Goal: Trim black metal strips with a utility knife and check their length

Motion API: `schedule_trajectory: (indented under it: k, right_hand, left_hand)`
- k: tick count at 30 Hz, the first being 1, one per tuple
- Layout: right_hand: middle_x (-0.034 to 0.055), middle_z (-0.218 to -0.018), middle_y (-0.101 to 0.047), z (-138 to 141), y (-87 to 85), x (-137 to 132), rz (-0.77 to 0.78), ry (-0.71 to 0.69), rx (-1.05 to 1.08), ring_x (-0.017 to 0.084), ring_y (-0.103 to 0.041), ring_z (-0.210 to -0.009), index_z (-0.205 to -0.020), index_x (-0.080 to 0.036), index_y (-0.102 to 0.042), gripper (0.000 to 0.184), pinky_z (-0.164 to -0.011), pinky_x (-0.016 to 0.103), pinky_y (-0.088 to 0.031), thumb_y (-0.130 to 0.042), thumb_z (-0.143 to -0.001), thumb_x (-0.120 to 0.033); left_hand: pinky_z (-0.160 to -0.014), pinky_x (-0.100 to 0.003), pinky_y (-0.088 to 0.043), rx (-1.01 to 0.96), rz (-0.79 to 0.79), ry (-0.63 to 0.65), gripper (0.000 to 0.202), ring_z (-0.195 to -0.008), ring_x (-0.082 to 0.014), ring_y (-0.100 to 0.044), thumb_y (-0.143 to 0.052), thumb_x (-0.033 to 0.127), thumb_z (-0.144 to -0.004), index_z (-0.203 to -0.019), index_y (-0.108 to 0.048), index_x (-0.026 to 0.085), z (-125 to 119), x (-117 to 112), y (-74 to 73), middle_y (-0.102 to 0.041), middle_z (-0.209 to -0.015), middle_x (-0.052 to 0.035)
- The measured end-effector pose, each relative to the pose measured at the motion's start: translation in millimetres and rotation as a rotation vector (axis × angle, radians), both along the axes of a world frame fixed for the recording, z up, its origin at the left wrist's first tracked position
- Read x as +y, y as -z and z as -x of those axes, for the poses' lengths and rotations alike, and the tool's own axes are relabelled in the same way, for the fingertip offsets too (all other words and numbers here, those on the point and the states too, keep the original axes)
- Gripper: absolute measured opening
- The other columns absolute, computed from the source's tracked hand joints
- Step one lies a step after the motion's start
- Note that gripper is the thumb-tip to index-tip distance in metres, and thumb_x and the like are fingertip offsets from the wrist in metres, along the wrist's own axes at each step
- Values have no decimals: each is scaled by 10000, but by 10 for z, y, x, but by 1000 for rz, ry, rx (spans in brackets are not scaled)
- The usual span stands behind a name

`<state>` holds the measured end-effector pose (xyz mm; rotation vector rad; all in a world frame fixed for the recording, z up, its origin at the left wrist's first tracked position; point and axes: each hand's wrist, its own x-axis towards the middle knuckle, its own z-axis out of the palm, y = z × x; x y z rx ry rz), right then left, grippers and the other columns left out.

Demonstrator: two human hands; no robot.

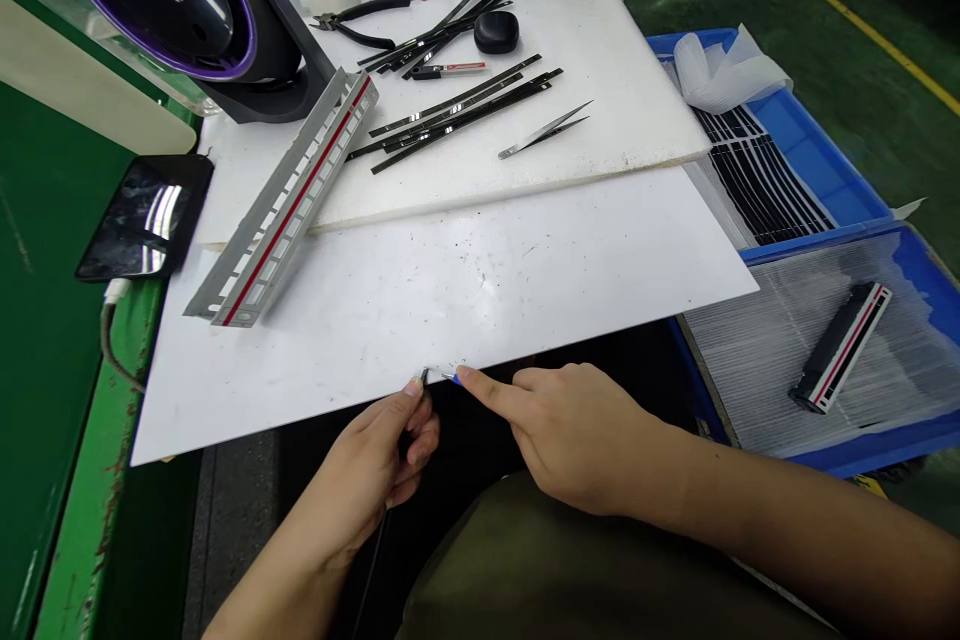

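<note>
At the front edge of the white board (480,290), my left hand (386,445) pinches a thin black strip (370,570). The strip's end sticks up past the thumb, and its lower part hangs below the hand. Close to that end, my right hand (574,425) is closed on a small blue tool (456,378) with a thin pale tip. Most of this tool is hidden by the fingers, so its kind is unclear. The tip points left at the strip's end; whether they touch I cannot tell.
A grey slotted frame (292,205) with a red stripe leans across a white foam sheet (600,135). Black strips (461,117), tweezers (544,130) and cutting pliers (364,20) lie there too. A fan (187,10) stands at left, blue trays (825,160) at right.
</note>
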<state>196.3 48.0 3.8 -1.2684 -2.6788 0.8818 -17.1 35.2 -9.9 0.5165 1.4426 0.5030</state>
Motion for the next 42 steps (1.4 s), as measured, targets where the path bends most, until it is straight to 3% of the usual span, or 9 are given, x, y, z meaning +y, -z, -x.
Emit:
schedule_trajectory:
  k: [13,23,27,31,36,38,42]
  right_hand:
    - [37,-867,-697,-24,37,-2,43,20,24,197,-622,-683,-1542,-262,-328,631,-555,323,-274,-396,-925,-149]
    - [20,-797,-666,-10,33,0,19,8,-35,184,-570,-583,-1536,-284,-340,648,-519,319,-255,-411,-906,-147]
    - [45,-857,-670,-79,82,-7,47,63,69,198,-597,-663,-1550,-240,-309,634,-585,324,-379,-372,-927,-135]
    - [49,-891,-652,-265,99,85,39,148,367,183,-601,-748,-1573,-152,-189,648,-719,340,-497,-324,-942,-95]
    - [121,-1153,-601,-456,142,397,-205,149,406,224,-587,-1012,-1591,-184,-30,737,-856,408,-526,-303,-925,-29]
    - [150,-1214,-577,-488,210,554,-316,144,321,250,-552,-1083,-1587,-155,-115,723,-890,432,-510,-289,-903,3]
    - [161,-1250,-581,-501,378,795,-484,150,142,283,-513,-1104,-1441,-123,-487,607,-933,475,-465,-346,-866,15]
  left_hand:
    - [-353,-134,-167,-7,-6,5,493,-431,-48,-187,-583,643,-821,-677,-422,200,2,-6,10,-402,-515,74]
    - [-339,-118,-174,-23,-3,-21,485,-429,-44,-191,-602,619,-825,-663,-431,194,25,8,21,-398,-510,66]
    - [-305,-112,-150,-267,98,-108,439,-404,-38,-132,-608,540,-843,-641,-422,198,80,-6,21,-369,-485,69]
    - [-285,-108,-165,-530,157,-203,406,-381,-29,-85,-605,472,-863,-614,-456,187,126,-64,-63,-369,-461,65]
    - [-279,-99,-157,-669,155,-194,388,-358,-16,-105,-664,453,-836,-610,-508,179,68,-99,-253,-390,-458,61]
    - [-280,-103,-144,-633,104,-179,389,-358,-13,-105,-687,461,-821,-613,-515,180,21,-109,-325,-389,-467,67]
    - [-300,-140,-178,-325,-113,-66,399,-353,-32,-202,-643,539,-843,-664,-546,196,-63,-168,-455,-425,-498,62]
